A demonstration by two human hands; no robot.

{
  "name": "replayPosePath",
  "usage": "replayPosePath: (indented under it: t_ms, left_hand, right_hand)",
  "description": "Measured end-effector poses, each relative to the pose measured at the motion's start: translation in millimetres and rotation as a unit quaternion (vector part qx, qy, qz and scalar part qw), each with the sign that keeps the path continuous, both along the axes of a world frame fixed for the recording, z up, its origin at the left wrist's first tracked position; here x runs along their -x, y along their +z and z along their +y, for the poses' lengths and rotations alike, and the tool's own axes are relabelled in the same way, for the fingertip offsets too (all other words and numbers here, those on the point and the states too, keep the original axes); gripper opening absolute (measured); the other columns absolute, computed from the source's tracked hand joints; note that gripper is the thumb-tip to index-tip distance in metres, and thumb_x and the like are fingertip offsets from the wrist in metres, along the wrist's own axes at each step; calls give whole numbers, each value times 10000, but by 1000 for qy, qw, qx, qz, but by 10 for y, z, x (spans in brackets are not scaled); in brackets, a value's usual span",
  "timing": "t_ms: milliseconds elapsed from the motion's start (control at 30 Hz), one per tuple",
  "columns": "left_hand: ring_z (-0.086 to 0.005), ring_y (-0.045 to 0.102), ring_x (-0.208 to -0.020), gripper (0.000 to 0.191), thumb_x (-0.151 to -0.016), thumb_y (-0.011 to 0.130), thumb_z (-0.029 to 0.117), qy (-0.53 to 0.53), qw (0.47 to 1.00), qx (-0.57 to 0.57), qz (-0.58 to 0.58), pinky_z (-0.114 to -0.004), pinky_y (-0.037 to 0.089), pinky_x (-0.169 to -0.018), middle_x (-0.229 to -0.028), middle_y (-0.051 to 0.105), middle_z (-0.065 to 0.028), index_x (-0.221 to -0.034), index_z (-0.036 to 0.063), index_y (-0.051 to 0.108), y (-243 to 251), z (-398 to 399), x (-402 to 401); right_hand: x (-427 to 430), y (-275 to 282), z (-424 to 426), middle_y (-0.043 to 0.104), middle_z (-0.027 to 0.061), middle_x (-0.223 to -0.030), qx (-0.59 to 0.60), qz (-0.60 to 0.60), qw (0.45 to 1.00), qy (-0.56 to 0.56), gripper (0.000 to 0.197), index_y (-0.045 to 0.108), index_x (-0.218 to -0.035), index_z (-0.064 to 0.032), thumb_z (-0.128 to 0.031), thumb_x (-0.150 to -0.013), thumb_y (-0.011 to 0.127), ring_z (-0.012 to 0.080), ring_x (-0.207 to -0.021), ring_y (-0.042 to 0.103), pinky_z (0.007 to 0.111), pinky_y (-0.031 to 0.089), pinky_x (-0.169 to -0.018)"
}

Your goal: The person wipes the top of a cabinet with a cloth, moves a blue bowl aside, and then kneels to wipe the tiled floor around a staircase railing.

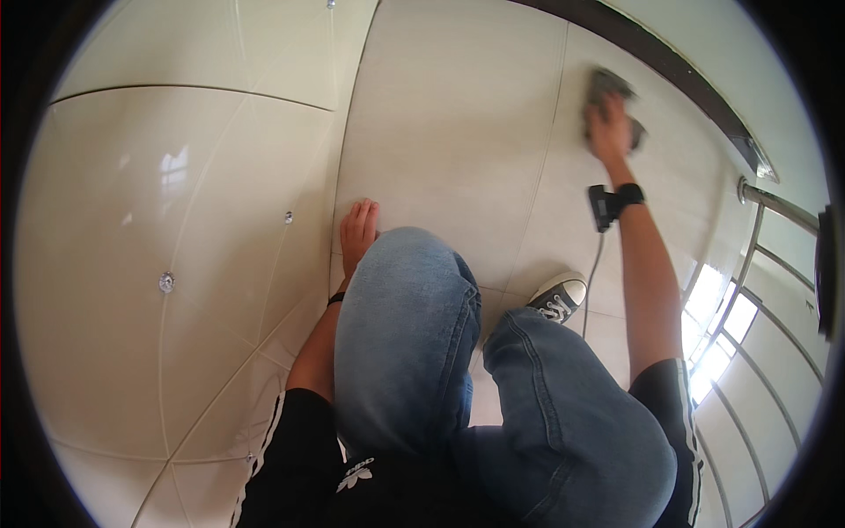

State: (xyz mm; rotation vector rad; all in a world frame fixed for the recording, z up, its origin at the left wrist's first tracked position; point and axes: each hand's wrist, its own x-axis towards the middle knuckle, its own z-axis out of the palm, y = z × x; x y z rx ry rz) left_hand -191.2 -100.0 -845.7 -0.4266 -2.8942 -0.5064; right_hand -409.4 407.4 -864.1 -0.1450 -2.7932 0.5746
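Note:
My right hand (610, 129), somewhat blurred, presses down on a dark grey cloth (612, 82) on the beige tiled floor (455, 119), near the dark skirting at the upper right. A black strap with a small black device (602, 208) and a cable is on my right wrist. Beside the glossy tiled wall at the left, my left hand (360, 228) rests on the floor with nothing visible in it, its fingers close together and straight. My raised knee in blue jeans partly hides that hand.
The glossy cream wall (218, 218) with crystal-like studs rises at the left. Dark skirting (700, 86) runs along the upper right. A metal railing (782, 208) stands at the right. My canvas shoe (558, 297) is on the floor between my knees and right arm.

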Motion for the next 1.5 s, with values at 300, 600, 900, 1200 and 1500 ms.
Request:
replayPosePath:
  t_ms: [300,600,900,1200,1500]
  left_hand:
    - [-387,391,-1355,439,-917,550,155,-26,999,-27,34,-540,308,-1105,-1429,451,-190,-1321,-9,497,-246,-336,-113]
    - [-338,380,-1372,516,-859,557,102,24,994,-51,-91,-512,288,-1134,-1467,425,-139,-1363,40,463,51,-201,-159]
    - [-318,383,-1378,521,-847,522,105,31,994,-76,-68,-509,300,-1132,-1452,445,-132,-1360,32,471,325,-66,-66]
    - [-315,370,-1396,510,-858,517,123,24,996,-63,-57,-510,277,-1146,-1476,430,-138,-1355,16,474,215,-86,-77]
    - [-347,371,-1388,526,-854,557,137,11,1000,-16,-7,-544,263,-1140,-1472,427,-163,-1357,16,462,-66,-267,-229]
  right_hand:
    - [-1209,541,-2979,530,67,-1404,162,-76,774,607,411,656,-1169,-134,-136,-766,735,267,-1353,443,445,349,-1139]
    - [90,419,-1429,576,116,-1355,91,7,958,273,359,634,-1208,-109,-142,-851,650,319,-1277,509,421,402,-1084]
    - [747,-40,203,404,148,-1508,28,-74,997,-2,672,493,-1402,-65,-528,-923,575,335,-1370,404,420,333,-1121]
    - [708,102,-2233,471,101,-1457,0,-11,953,303,444,563,-1299,-110,-307,-901,577,299,-1366,413,458,354,-1098]
    - [-871,584,-3357,505,62,-1424,127,-86,783,603,409,590,-1267,-124,-145,-860,626,265,-1388,396,450,331,-1142]
